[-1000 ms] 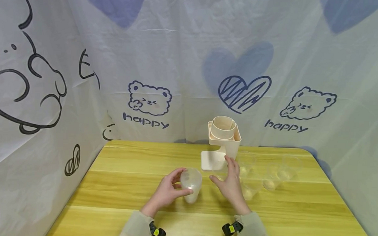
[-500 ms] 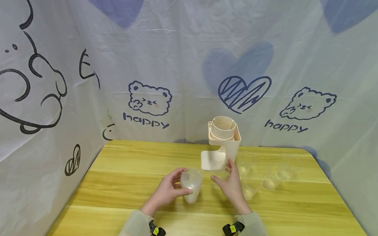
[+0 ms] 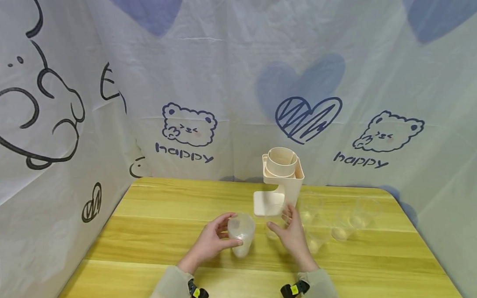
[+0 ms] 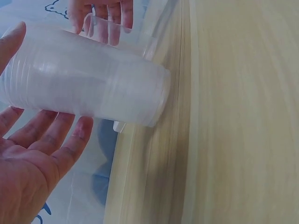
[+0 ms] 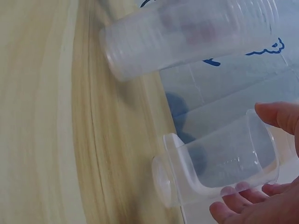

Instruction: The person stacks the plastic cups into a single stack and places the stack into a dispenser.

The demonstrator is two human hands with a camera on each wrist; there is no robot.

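Note:
A tall stack of clear plastic cups [image 3: 241, 234] stands upright near the middle of the table, its lower end close to the wood. My left hand [image 3: 211, 241] holds the stack from the left, thumb on the near side and fingers around the far side. To the right of it, my right hand [image 3: 292, 234] holds a single clear plastic cup [image 5: 219, 158] between thumb and fingers near the rim. In the right wrist view this cup is upright to the table, its bottom right at the wood. A cream plastic holder [image 3: 293, 188] stands just behind it.
The holder carries a round cream cylinder [image 3: 281, 161] on top and has a flat white foot [image 3: 267, 203]. Several loose clear cups [image 3: 340, 233] stand on the wooden table [image 3: 160, 234] to the right. A printed cloth [image 3: 233, 78] hangs behind the table.
My right hand has shifted slightly toward me, and the single cup it holds has come nearer and lower. The left hand and the cup stack have stayed in place.

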